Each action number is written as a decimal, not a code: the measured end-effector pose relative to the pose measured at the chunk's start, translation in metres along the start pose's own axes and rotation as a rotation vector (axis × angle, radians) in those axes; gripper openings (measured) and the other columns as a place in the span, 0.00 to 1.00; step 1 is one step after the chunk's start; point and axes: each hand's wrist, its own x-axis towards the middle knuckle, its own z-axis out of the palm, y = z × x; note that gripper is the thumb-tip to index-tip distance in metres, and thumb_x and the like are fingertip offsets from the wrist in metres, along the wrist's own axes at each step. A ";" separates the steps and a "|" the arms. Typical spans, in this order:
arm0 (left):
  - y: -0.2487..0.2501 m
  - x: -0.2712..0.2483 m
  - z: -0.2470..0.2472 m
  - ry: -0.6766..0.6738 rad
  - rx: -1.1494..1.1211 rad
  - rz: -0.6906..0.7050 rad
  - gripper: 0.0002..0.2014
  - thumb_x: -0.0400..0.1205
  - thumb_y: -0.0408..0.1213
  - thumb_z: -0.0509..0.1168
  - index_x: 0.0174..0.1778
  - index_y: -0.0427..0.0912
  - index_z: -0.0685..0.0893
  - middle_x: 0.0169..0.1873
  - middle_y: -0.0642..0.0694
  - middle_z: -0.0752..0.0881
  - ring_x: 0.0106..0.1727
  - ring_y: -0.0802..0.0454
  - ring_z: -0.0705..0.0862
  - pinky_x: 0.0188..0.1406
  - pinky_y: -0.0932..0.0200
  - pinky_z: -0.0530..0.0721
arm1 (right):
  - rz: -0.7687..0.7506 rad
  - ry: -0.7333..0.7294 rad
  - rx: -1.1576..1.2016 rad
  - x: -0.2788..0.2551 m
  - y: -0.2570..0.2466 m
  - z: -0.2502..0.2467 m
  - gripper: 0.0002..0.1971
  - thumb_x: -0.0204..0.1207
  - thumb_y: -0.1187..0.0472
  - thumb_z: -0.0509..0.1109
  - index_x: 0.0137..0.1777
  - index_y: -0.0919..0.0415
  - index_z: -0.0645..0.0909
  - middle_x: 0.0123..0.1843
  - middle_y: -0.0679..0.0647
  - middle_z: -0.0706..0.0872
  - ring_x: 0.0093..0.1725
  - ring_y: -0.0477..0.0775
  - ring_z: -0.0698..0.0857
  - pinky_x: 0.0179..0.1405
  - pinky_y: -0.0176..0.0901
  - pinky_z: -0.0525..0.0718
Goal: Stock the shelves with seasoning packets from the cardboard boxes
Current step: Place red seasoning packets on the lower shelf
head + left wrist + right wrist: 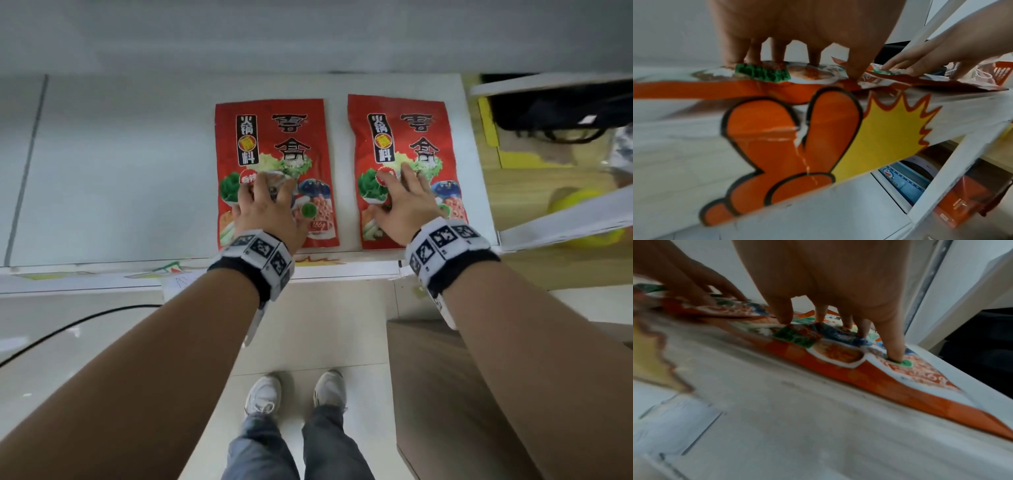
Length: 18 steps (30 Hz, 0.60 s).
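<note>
Left hand (265,205), centre of the head view: fingers spread, tips pressing down on the lower half of the left seasoning packet (274,150). The left wrist view shows the fingertips (777,60) standing on the packet face, thumb at its edge, nothing gripped. Right hand (404,202), right of centre: fingers also spread, tips planted on the right seasoning packet (400,144); in the right wrist view one fingertip (895,356) sits on a green dot in the print. Both packets are red, lie flat and face up, side by side with a narrow gap, on the white shelf (120,171); their lower edges are near the shelf's front lip. The shelf edge carries an orange and yellow sticker (797,146). Both wrists wear bands with black-and-white markers. Lower right of the head view: brown cardboard box (445,394) on the tiled floor (68,359). Bottom centre: white shoes (294,394). Black cable (68,325) at left.
</note>
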 end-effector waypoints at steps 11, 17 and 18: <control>-0.018 -0.011 -0.022 -0.105 0.008 0.100 0.38 0.76 0.57 0.62 0.80 0.56 0.54 0.80 0.46 0.53 0.80 0.38 0.53 0.78 0.36 0.58 | 0.121 0.085 0.276 -0.058 -0.004 -0.006 0.31 0.80 0.54 0.64 0.81 0.45 0.57 0.85 0.59 0.51 0.83 0.65 0.52 0.81 0.58 0.55; -0.018 -0.106 -0.040 -0.330 -0.047 0.352 0.18 0.81 0.48 0.59 0.67 0.52 0.77 0.70 0.48 0.76 0.71 0.47 0.73 0.69 0.51 0.72 | 0.243 -0.164 0.545 -0.193 -0.006 0.033 0.17 0.82 0.62 0.62 0.70 0.63 0.76 0.71 0.58 0.79 0.70 0.56 0.77 0.66 0.34 0.69; -0.014 -0.116 -0.051 -0.342 -0.068 0.378 0.17 0.81 0.48 0.59 0.66 0.52 0.77 0.70 0.48 0.76 0.70 0.48 0.74 0.69 0.52 0.73 | 0.240 -0.166 0.514 -0.209 -0.005 0.029 0.17 0.82 0.62 0.61 0.69 0.63 0.77 0.70 0.57 0.80 0.68 0.55 0.79 0.62 0.30 0.69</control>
